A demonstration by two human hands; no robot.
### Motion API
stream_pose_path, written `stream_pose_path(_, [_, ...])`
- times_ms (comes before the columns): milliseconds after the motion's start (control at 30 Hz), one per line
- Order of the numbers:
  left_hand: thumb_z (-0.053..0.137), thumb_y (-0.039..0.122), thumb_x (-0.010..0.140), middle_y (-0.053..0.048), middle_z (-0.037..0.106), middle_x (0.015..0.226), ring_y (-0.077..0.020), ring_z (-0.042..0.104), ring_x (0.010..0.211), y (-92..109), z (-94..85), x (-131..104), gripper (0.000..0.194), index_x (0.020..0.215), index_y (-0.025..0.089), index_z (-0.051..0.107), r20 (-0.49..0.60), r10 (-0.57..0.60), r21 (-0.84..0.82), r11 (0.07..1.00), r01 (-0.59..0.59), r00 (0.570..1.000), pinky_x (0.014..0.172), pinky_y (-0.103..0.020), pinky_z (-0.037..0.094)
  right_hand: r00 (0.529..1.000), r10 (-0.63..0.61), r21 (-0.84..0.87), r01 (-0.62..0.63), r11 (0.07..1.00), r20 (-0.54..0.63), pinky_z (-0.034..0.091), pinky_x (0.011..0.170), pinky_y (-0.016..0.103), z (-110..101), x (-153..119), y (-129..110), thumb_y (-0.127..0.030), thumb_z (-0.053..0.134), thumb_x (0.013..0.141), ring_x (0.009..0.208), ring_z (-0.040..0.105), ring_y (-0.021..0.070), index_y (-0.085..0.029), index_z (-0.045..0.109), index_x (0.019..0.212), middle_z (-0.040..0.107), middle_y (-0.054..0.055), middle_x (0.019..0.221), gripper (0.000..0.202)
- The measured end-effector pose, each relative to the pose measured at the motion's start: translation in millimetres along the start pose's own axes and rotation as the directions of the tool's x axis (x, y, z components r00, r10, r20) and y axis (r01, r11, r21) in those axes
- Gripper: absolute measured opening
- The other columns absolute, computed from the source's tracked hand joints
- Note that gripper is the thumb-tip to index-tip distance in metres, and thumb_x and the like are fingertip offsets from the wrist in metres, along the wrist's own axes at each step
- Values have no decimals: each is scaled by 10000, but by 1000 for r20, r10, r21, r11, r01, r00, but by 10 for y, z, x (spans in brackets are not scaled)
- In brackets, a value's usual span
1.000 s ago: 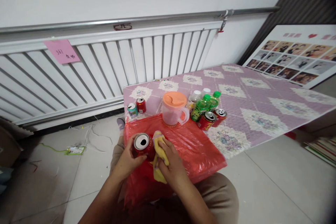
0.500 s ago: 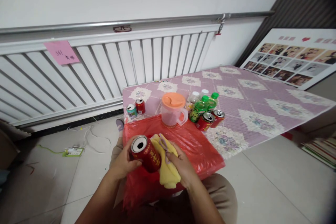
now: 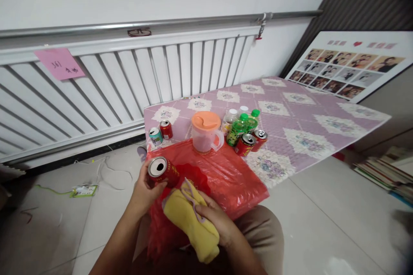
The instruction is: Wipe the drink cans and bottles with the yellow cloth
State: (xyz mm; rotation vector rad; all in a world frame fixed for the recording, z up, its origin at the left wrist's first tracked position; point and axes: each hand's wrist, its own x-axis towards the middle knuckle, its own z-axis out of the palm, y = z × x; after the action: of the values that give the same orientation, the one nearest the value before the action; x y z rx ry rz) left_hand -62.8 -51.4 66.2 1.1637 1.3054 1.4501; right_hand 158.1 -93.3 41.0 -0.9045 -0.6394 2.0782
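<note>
Red, its opened top tilted toward the camera, the can sits in the left hand, whose grip is wrapped around its body. Just below and right of that grip, the right hand pinches a yellow cloth, apart from the can. Under both lies a red plastic sheet. Beyond the grips, on the counter, stand an orange-lidded jug, green bottles and more cans.

I count five cans: one held, two small ones at the worktop's far left, two lying by the bottles. Four bottles: two green, two pale. One jug, one yellow cloth, one red bag.
</note>
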Motion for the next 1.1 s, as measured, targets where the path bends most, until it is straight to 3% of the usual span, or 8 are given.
stream_pose_path(100, [841,351,616,-66,638,1187,-251,617,1120,-48,-30,13,693,1206,229,500,-57,-14,-4,1000,14,998,975,-362,493,986,-102,-196,75,978,-132,523,676,314,-216,-155,-190,-381,780,689,735,693,188,-265,582,1306,753,28,1012,658])
stream_pose_path(200, [847,355,601,-64,641,1177,-253,620,1109,-96,-21,-6,693,1192,231,508,-64,-43,-20,999,41,997,978,-375,489,917,-292,-540,106,835,-271,546,641,354,-485,-236,-402,-403,684,770,671,678,203,-279,546,1352,748,12,916,611])
stream_pose_path(333, [843,341,612,-70,637,1187,-258,614,1127,-150,48,-54,696,1211,225,507,-11,-85,-17,996,84,996,995,-388,483,746,-663,-938,183,295,-63,443,1043,476,-819,-201,-539,-307,610,789,1218,582,289,-252,609,1297,628,96,1330,511])
stream_pose_path(433, [834,313,626,-75,641,1189,-262,617,1131,-170,111,-80,682,1219,216,509,55,-83,-10,996,83,995,1005,-396,483,788,-612,-997,75,-15,68,358,1111,531,-957,-149,-476,-219,597,763,1370,437,320,-219,573,1354,534,137,1446,591])
stream_pose_path(533, [828,295,628,-91,646,1186,-278,614,1143,-165,170,-98,658,1203,197,523,100,-62,1,998,62,993,1025,-416,475,847,-532,-985,-106,-140,-15,361,1073,587,-986,-134,-345,-201,627,753,1428,334,365,-244,526,1407,454,142,1518,663])
stream_pose_path(767, [818,260,615,-87,660,1199,-299,620,1168,-101,328,-183,672,1221,209,532,148,-64,23,998,61,987,1034,-428,484,866,-487,-962,-217,-165,-112,248,1081,687,-980,-128,-181,-224,688,753,1450,272,396,-291,579,1341,425,118,1544,602])
stream_pose_path(933, [776,164,608,-90,647,1253,-308,598,1208,-106,495,-304,651,1217,228,556,222,-57,107,994,34,973,1090,-464,441,793,-607,-989,127,81,53,316,1126,582,-792,-187,-211,-295,648,819,1388,412,332,-253,517,1408,507,140,1470,604])
stream_pose_path(1100, [766,164,612,-107,620,1282,-314,565,1247,-193,676,-400,674,1242,223,535,364,-33,35,999,22,931,1125,-494,399,854,-513,-886,302,353,86,307,1153,540,-477,-200,-79,-193,750,686,1378,435,322,-283,469,1448,510,105,1475,818])
